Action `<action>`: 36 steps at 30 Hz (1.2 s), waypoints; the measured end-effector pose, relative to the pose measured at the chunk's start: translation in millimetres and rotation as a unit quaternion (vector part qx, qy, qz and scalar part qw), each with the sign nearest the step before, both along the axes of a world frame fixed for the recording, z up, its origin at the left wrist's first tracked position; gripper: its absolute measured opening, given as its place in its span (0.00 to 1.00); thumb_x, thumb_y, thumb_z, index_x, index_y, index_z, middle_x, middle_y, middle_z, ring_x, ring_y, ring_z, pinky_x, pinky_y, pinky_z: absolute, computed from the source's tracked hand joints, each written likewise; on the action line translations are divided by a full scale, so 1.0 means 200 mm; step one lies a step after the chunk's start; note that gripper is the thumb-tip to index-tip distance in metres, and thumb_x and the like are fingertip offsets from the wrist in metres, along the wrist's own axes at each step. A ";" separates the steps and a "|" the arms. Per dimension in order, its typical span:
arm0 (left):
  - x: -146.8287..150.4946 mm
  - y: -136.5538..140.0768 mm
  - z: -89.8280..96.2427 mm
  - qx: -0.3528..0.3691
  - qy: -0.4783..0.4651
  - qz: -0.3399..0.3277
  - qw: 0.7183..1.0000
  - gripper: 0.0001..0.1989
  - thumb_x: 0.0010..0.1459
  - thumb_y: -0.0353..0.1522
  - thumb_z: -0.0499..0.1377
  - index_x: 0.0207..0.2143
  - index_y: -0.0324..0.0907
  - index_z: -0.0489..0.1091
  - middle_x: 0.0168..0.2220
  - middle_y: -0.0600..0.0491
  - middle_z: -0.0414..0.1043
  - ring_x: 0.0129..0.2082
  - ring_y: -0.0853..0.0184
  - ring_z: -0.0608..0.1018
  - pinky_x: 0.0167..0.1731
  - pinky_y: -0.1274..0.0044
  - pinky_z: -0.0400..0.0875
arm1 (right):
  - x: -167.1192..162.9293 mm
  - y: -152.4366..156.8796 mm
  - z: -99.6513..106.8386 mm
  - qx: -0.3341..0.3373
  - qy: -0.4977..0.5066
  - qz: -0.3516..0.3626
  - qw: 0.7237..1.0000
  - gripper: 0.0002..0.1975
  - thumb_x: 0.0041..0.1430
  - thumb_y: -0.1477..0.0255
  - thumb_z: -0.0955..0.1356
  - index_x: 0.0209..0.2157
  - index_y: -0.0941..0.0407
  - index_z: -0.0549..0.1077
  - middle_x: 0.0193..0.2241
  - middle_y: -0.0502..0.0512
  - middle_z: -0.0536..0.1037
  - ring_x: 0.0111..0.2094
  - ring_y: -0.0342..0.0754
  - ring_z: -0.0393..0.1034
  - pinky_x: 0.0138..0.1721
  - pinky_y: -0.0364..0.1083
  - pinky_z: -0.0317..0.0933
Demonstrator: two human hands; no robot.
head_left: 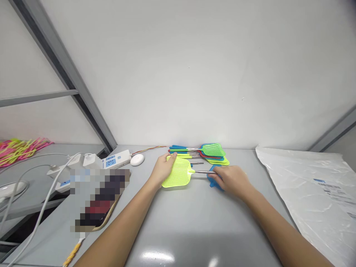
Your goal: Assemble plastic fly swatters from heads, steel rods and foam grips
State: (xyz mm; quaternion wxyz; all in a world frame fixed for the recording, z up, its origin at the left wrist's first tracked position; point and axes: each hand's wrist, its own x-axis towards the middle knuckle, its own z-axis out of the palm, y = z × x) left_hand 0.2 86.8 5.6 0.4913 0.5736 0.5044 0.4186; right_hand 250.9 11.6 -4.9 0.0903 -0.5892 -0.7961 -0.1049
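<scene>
A yellow-green fly swatter (177,172) with a perforated head and thin metal rod is held level between my hands, above the grey table. My left hand (163,168) pinches the edge of its head. At the other end, my right hand (232,178) is closed round the handle end of the rod, and the handle itself is hidden. Just behind and under my right hand shows a blue swatter head (215,184), partly covered. Farther back by the wall lies a pile of fly swatters (213,150) in green, blue, red and yellow, with handles to the left.
At left are a power strip (118,159) with plugs and cables, a round white device (137,160) and a blurred-out phone (102,200). A white plastic bag (308,185) lies at right. Pink and yellow cords (22,150) are heaped far left. The wall (194,74) stands behind.
</scene>
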 end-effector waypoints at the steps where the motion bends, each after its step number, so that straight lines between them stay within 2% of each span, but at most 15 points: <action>1: 0.01 0.00 -0.01 -0.003 -0.005 -0.003 1.000 0.21 0.52 0.52 0.56 0.30 0.42 0.66 0.22 0.56 0.71 0.20 0.67 0.74 0.19 0.79 0.63 | -0.01 0.00 0.00 0.004 -0.007 0.002 1.000 0.20 0.67 0.59 0.56 0.28 0.54 0.68 0.25 0.50 0.78 0.24 0.44 0.68 0.24 0.45 0.37; 8: 0.01 0.01 -0.03 0.007 0.009 -0.002 1.000 0.22 0.52 0.52 0.56 0.31 0.42 0.67 0.23 0.54 0.73 0.20 0.67 0.74 0.18 0.79 0.62 | -0.04 -0.01 0.01 0.007 -0.008 -0.008 1.000 0.21 0.66 0.59 0.56 0.26 0.54 0.68 0.23 0.50 0.76 0.22 0.44 0.66 0.24 0.46 0.36; 15: -0.02 0.03 -0.01 0.024 0.011 -0.005 1.000 0.21 0.52 0.51 0.56 0.29 0.41 0.67 0.20 0.56 0.69 0.19 0.68 0.71 0.18 0.80 0.61 | 0.00 0.01 0.01 -0.027 0.071 0.019 0.997 0.17 0.65 0.58 0.59 0.30 0.53 0.70 0.28 0.49 0.78 0.27 0.44 0.69 0.25 0.43 0.45; 22: -0.11 0.12 0.02 0.078 0.012 0.089 0.993 0.21 0.51 0.50 0.58 0.28 0.41 0.69 0.21 0.55 0.70 0.20 0.68 0.70 0.20 0.79 0.60 | 0.06 0.03 0.05 0.008 0.154 0.009 0.988 0.17 0.67 0.63 0.56 0.36 0.52 0.73 0.34 0.52 0.77 0.34 0.45 0.70 0.31 0.43 0.57; 26: -0.13 0.13 0.01 0.152 0.025 0.134 0.979 0.21 0.54 0.48 0.56 0.20 0.41 0.65 0.18 0.57 0.63 0.19 0.71 0.64 0.20 0.79 0.56 | 0.06 0.05 0.02 0.018 0.190 0.019 0.981 0.16 0.67 0.64 0.56 0.38 0.52 0.72 0.34 0.53 0.76 0.37 0.47 0.69 0.34 0.44 0.60; 29: -0.12 0.13 -0.01 0.188 0.035 0.160 0.968 0.22 0.56 0.49 0.54 0.19 0.42 0.62 0.17 0.57 0.60 0.20 0.71 0.63 0.20 0.79 0.54 | 0.06 0.06 0.00 0.030 0.216 0.025 0.976 0.16 0.66 0.64 0.57 0.37 0.52 0.73 0.34 0.53 0.75 0.36 0.47 0.70 0.34 0.45 0.62; 36: -0.10 0.11 -0.01 0.184 -0.015 0.184 0.965 0.27 0.59 0.52 0.46 0.23 0.41 0.66 0.21 0.54 0.67 0.22 0.67 0.69 0.25 0.77 0.60 | 0.06 0.05 0.03 0.073 0.307 0.044 0.948 0.13 0.64 0.64 0.61 0.39 0.52 0.74 0.33 0.54 0.74 0.32 0.47 0.68 0.34 0.45 0.63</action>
